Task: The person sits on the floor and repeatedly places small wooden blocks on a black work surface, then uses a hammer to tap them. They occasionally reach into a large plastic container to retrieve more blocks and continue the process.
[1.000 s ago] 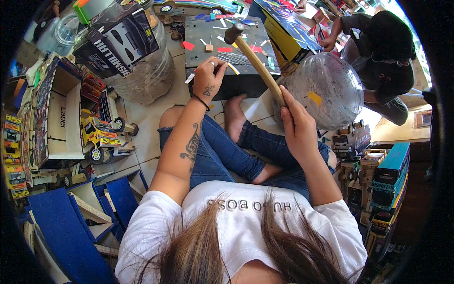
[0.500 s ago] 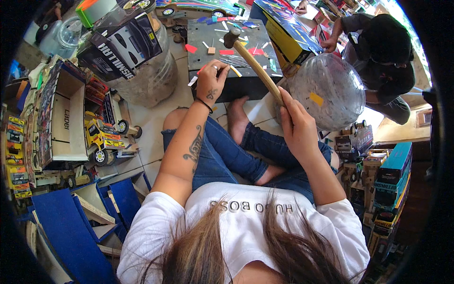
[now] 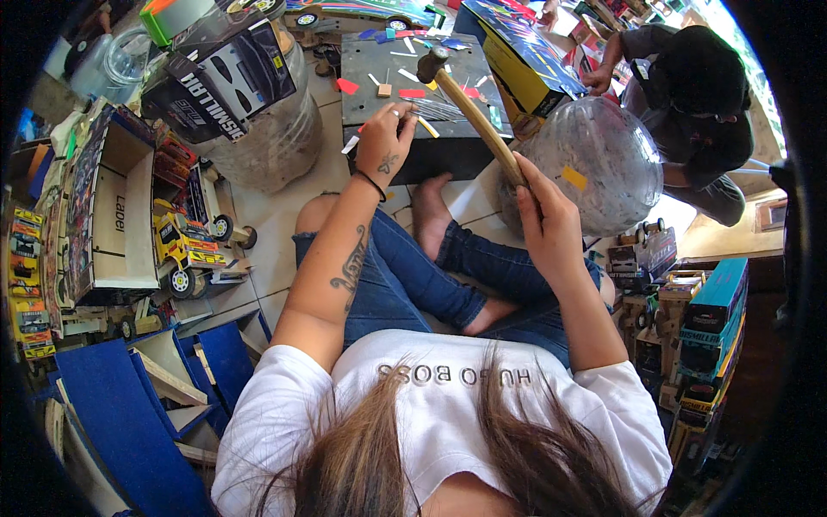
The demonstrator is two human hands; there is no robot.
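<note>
My right hand (image 3: 547, 220) is wrapped round the wooden handle of a hammer (image 3: 474, 112). Its dark metal head is raised above the black box (image 3: 362, 65) in front of me. My left hand (image 3: 383, 142) is over the near edge of that box with thumb and fingertips pinched together; whatever they hold is too small to make out. Close to those fingertips is a small white and orange strip (image 3: 428, 127). On the box top lie a bundle of thin metal rods (image 3: 439, 110), a small wooden block (image 3: 384, 90), red pieces (image 3: 347, 86) and other coloured scraps.
Large clear plastic containers stand left (image 3: 271, 142) and right (image 3: 594, 168) of the box. Wooden toy trucks (image 3: 185, 246) crowd the left, with blue panels (image 3: 121, 422) below them. More toy trucks (image 3: 715, 319) stand at right. A person (image 3: 698, 103) sits at the far right.
The hammer head has shifted slightly to the right, and my right hand has moved a little with it. My left hand stays pinched near the box edge, slightly further left.
</note>
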